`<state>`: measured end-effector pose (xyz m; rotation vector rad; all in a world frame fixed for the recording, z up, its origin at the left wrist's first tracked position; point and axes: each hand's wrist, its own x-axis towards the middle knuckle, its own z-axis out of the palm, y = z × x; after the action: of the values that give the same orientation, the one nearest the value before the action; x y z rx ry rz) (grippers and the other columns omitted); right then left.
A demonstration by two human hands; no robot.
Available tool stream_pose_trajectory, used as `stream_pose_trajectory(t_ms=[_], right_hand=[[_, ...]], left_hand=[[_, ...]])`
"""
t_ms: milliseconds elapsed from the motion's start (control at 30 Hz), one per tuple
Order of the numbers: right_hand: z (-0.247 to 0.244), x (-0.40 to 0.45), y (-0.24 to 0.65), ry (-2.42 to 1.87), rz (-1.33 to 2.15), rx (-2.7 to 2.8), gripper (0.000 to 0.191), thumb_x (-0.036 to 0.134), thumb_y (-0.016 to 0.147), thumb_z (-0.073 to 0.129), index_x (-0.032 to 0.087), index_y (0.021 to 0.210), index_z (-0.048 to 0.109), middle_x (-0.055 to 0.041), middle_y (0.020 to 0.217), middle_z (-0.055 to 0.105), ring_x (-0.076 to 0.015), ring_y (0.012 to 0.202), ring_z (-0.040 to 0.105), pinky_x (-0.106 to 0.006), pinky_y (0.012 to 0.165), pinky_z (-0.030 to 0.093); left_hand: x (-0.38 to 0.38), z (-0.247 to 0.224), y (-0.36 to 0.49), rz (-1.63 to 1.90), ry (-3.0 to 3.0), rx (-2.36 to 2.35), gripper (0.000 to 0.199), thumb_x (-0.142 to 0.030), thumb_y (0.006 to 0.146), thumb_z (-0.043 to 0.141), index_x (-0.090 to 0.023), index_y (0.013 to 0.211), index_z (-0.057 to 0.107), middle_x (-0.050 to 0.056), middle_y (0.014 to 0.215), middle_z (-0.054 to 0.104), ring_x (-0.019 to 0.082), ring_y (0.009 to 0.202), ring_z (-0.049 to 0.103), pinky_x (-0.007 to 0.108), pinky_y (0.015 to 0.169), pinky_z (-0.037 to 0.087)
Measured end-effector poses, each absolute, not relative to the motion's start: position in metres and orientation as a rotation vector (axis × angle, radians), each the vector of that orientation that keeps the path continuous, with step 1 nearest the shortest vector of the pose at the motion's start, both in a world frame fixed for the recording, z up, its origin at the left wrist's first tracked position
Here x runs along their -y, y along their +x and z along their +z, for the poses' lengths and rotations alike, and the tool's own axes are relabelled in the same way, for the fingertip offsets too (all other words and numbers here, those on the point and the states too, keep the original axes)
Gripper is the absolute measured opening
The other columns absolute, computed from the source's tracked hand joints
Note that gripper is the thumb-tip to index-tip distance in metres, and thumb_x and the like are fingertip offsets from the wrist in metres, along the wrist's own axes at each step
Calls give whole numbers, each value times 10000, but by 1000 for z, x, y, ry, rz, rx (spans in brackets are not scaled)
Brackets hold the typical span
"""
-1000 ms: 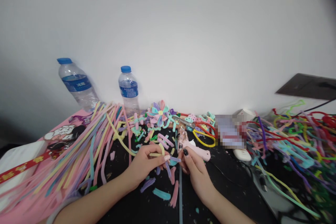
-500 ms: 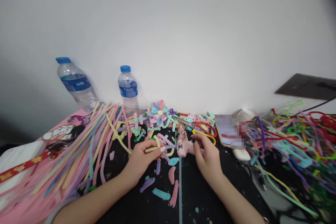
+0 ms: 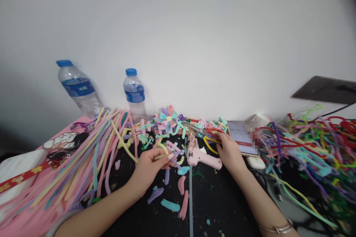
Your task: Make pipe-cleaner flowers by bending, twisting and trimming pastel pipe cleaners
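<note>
Pinched in my left hand [image 3: 154, 166] are fuzzy pipe cleaner pieces [image 3: 174, 158], purple and yellow, above the black mat. My right hand [image 3: 230, 155] has its fingers closed at the red handle of the scissors [image 3: 198, 129], whose metal blades point back and left; part of the handle is hidden by the hand. A yellow loop [image 3: 210, 145] lies beside that handle. Between my hands lies a pink glue gun [image 3: 204, 158], untouched, with a long glue stick [image 3: 191, 200] running toward me. Behind it stands a multicoloured pipe cleaner flower [image 3: 169, 118].
Long pastel pipe cleaners [image 3: 83, 155] spread across the left. Two water bottles [image 3: 135, 94] stand by the wall. A phone [image 3: 241, 139] and a white case [image 3: 256, 163] are right of my hand, then tangled pipe cleaners [image 3: 314, 148]. Cut pieces [image 3: 170, 205] lie in front.
My right hand has left the glue gun and moved right and back to the scissors' red handle. My left hand stays nearly in place with the pipe cleaner pieces.
</note>
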<state>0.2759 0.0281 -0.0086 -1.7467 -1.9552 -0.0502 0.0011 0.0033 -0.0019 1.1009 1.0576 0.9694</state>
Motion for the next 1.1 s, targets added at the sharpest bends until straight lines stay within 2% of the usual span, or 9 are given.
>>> stream_pose_trajectory(t_ms=[133,300,400,533,600,800,967,1100], right_hand=[[-12,-31,277,-1745,-101,1932,442,-1,663,404,146,1058,534,-120,1061,562,-246,986,531,-374,854,444],[-10,-31,276,-1778,-160,1886,365,77,668,458,138,1021,524,-122,972,570,-271,939,532,-383,798,445],[-4,-25,273,-1810,-222,1814,261,150,675,501,152,936,503,-98,868,571,-253,828,549,-343,700,447],[10,-12,263,-1739,-285,1820,63,195,695,492,207,719,435,-28,683,521,-197,638,522,-272,559,388],[17,-4,254,-1695,-231,1873,122,206,673,521,217,664,400,-4,632,493,-175,581,500,-250,525,358],[29,15,221,-1702,-19,2001,209,255,672,570,203,843,461,-22,775,550,-173,654,530,-237,566,372],[23,22,208,-1726,-21,2081,121,258,686,561,212,707,451,2,709,534,-149,582,501,-228,517,322],[19,23,208,-1733,-11,2090,99,221,666,563,214,703,471,13,709,542,-143,577,505,-224,513,305]], left_hand=[[-5,-4,0,996,1125,-1069,247,-335,753,619,-146,619,531,15,656,648,153,651,634,239,590,500],[-7,-4,-3,1042,1187,-1067,273,-344,789,572,-162,608,480,19,628,655,150,620,623,240,580,489],[-7,-2,-3,1071,1199,-1077,254,-329,797,563,-161,619,492,21,620,656,142,598,610,232,572,479],[-7,1,-4,1113,1235,-1088,234,-307,802,558,-159,628,509,5,604,637,129,579,589,222,571,464],[-7,1,-4,1133,1263,-1096,235,-302,803,556,-160,621,510,-5,596,621,126,574,578,223,575,460],[-7,1,-6,1165,1330,-1129,242,-301,810,548,-162,617,505,-14,600,599,124,578,558,233,601,453],[-6,1,-7,1177,1362,-1134,243,-306,817,538,-160,626,511,-12,606,586,128,584,553,241,610,452],[-7,2,-7,1191,1392,-1169,249,-302,826,529,-157,624,519,-10,609,584,125,586,545,234,609,440]])
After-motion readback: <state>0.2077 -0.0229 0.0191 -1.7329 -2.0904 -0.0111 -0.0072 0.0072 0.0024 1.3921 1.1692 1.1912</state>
